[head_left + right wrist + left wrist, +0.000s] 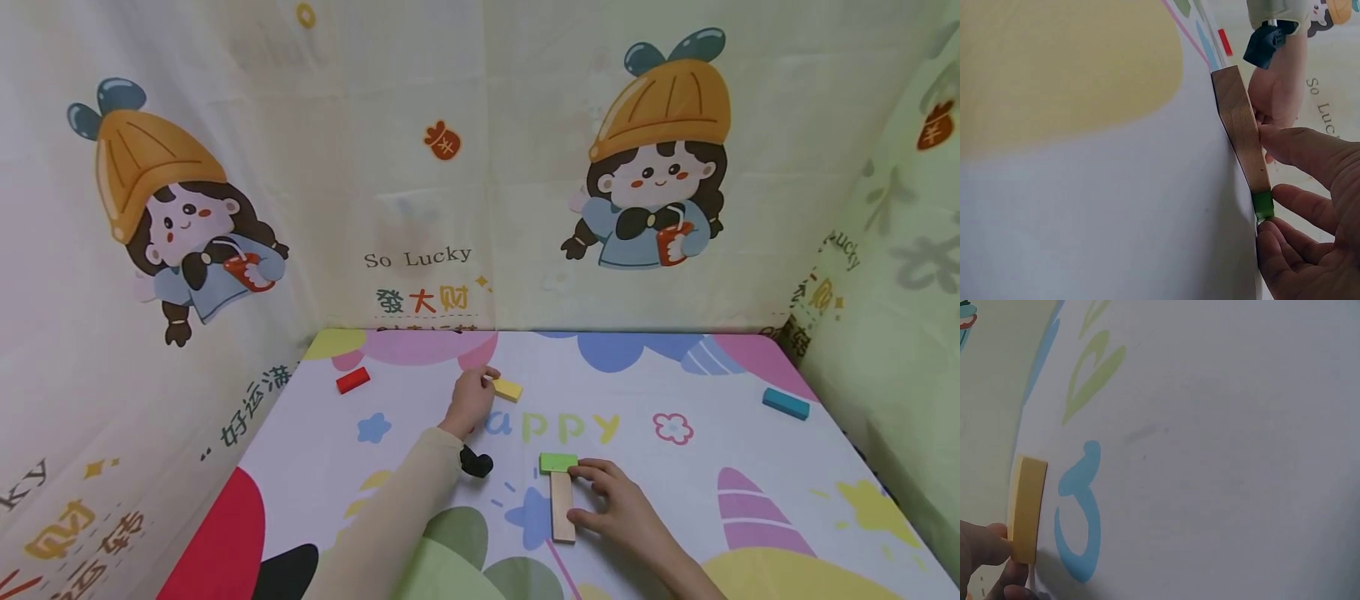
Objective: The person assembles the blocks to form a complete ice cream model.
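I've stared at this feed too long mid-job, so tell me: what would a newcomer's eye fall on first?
Probably the two large orange-hatted cartoon figures on the cloth backdrop, one at left, one right of centre. Next, nearer the person, a green block lies crosswise at the far end of a bare-wood block, like a T, with the right fingers touching both. Then the yellow block farther back, left fingers at one end.
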Available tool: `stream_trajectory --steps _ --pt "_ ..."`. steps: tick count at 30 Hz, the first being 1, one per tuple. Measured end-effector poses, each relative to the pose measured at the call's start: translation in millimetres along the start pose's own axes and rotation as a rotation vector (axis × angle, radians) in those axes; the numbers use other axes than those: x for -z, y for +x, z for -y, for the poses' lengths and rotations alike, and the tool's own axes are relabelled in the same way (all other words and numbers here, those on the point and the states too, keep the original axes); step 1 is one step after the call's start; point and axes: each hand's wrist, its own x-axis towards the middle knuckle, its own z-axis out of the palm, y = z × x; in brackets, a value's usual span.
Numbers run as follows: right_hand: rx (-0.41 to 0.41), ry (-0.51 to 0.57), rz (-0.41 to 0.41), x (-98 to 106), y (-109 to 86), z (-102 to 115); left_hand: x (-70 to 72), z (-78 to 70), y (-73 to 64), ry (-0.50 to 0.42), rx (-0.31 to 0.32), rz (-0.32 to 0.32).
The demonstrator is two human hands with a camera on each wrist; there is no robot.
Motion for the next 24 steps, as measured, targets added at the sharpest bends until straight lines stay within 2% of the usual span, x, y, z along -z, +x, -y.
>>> stream_trajectory --steps 6,12,24 --pt "-0.004 0.001 0.003 0 -0.2 1 -2.1 0.4 0.8 -0.016 -0.016 0.005" --pt "-0.009 -0.005 -0.004 1 -0.6 1 -2.1 -2.6 -5.6 -0.013 -0.031 0.006" --pt "-0.014 0.001 0.012 0 0.2 1 -13.7 -4.4 -11.6 -0.007 -0.007 0.04"
